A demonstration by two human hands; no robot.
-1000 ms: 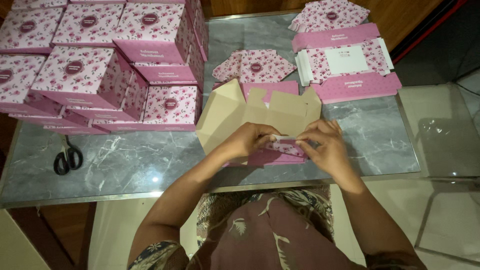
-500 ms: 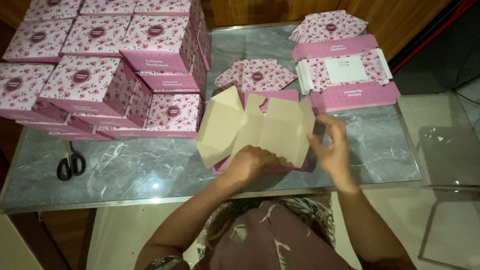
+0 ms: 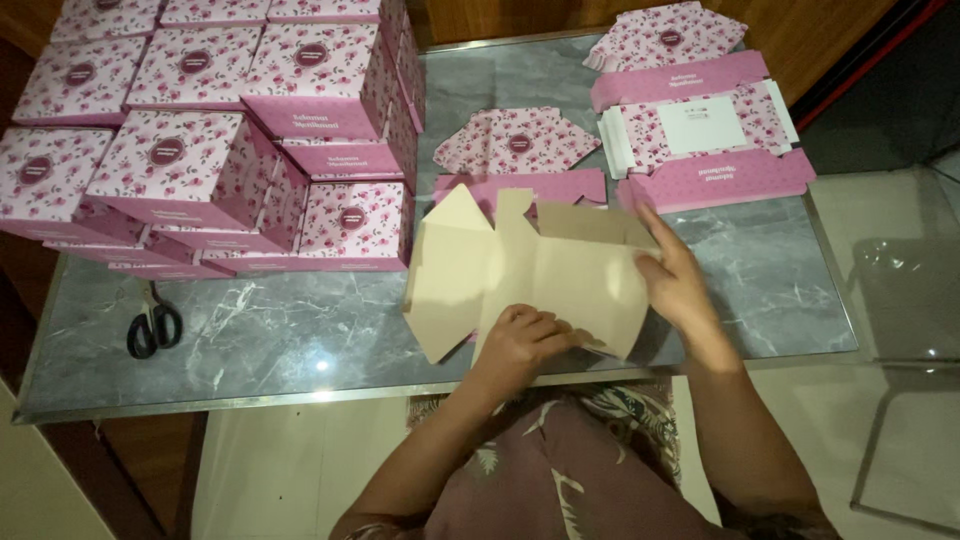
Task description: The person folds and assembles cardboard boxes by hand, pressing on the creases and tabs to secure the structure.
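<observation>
Head view: grey marble table point(image 3: 300, 320) against wood wall; both hands' fingers point(image 3: 545, 335) pressing flat on beige box blank point(image 3: 540, 270)

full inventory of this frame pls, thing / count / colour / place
Folded boxes: a dozen or so, pink floral, stacked far left.
Flat box sheets: at least three, pink floral, far right and centre.
Box sheet in hand: one, tan side up, centre.
Scissors: one, black, left.
Table: one, grey marble.
Chair: one, clear, right.
Left hand: presses the sheet's near edge.
Right hand: on its right edge.
</observation>
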